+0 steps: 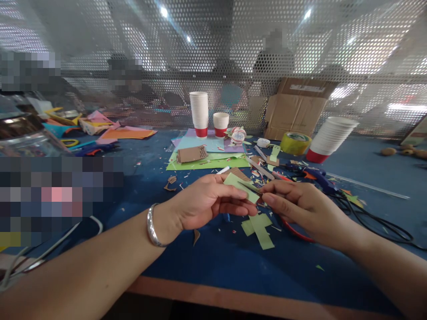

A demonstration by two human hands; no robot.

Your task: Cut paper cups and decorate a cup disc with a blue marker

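My left hand (213, 198), with a silver bangle at the wrist, pinches a small light-green paper piece (233, 181) between thumb and fingers. My right hand (296, 204) is closed at the paper's right end, fingertips round a thin dark pointed tool (251, 187) that lies across the paper. Its kind is unclear because the fingers cover its rear part. Green paper strips (263, 233) lie crossed on the table below the hands. Red-handled scissors (262, 169) rest behind, partly hidden by my right hand.
Paper cups (199, 111) stand in stacks at the back, another stack (332, 138) at right. Coloured sheets (176, 162) carry cardboard pieces (191, 154). Yellow tape (295, 143), a blue glue gun (318, 178) with black cable, and a cardboard box (295, 109) are at right. Scraps litter the table.
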